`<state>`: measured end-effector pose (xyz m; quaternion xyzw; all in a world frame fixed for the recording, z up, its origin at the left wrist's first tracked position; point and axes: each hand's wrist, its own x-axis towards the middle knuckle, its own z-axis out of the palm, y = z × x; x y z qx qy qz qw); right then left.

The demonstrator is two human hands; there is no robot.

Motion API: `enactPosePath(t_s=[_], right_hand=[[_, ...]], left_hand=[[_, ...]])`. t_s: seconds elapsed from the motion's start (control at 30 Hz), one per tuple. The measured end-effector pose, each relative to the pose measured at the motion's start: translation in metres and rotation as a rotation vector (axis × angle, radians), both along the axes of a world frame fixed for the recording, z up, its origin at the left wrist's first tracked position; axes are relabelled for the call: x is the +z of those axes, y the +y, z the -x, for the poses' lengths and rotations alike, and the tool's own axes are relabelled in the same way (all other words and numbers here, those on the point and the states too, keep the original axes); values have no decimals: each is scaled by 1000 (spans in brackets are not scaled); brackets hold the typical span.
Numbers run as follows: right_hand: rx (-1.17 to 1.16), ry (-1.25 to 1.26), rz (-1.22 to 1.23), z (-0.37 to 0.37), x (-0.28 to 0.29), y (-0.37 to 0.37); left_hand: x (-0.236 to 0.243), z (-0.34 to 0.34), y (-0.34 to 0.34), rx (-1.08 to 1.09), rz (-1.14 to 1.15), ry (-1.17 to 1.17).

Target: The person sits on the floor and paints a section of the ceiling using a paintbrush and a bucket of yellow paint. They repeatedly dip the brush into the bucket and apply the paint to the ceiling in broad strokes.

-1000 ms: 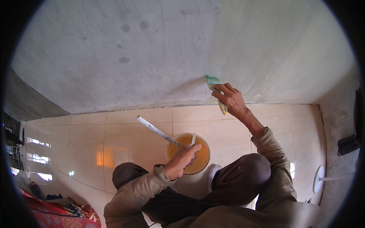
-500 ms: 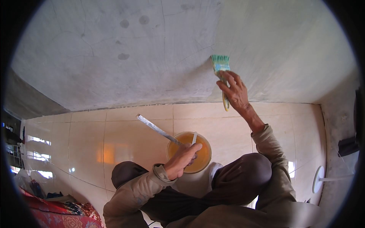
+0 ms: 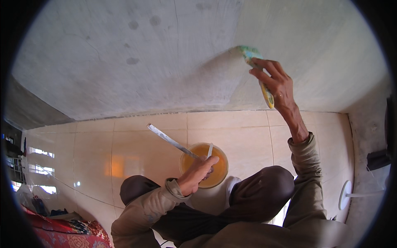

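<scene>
My right hand (image 3: 278,80) grips a wide paintbrush (image 3: 266,94) by its yellowish handle. The brush's green bristles are slightly blurred and lie against the grey wall (image 3: 186,62), close to the line between a bluish-grey area and a greener one. Over a round bucket (image 3: 223,170) of yellowish liquid, my left hand (image 3: 199,173) is closed around a long, flat, grey stick (image 3: 171,138) that slants up to the left. A narrow white piece (image 3: 210,149) sticks up beside the thumb; whether it belongs to the bucket is hidden by the hand.
The bucket stands on glossy beige floor tiles (image 3: 140,144) between my bent knees. A red flowered cloth (image 3: 70,231) lies at the lower left, and a thin cord (image 3: 89,196) runs across the tiles. At the right, a white disc on a stem (image 3: 344,195) stands by the side wall.
My right hand and the paintbrush have moved up and to the right along the wall, and the brush tilts more. My left hand, the stick and the bucket stay in place.
</scene>
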<state>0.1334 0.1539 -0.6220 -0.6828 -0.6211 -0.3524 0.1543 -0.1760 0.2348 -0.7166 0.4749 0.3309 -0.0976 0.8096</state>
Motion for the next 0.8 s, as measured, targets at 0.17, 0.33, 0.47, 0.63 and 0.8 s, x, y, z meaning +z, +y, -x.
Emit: enactPosePath(t_s=[0.17,0.33,0.47,0.63,0.8], right_hand=[[-37,-114,-158,-6,-24,6],[-29,-26,28,-10,-120,8],[29,116,198,-4,-175,3],[95,319,318,-10,-172,2],[44,204,135,-7,-121,9]], left_hand=[[-1,-1,0,-7,-23,27],[-3,-1,2,-31,-13,10],[-4,-1,2,-27,-22,18],[-6,-1,3,-40,2,8],[0,0,4,-54,-14,19]])
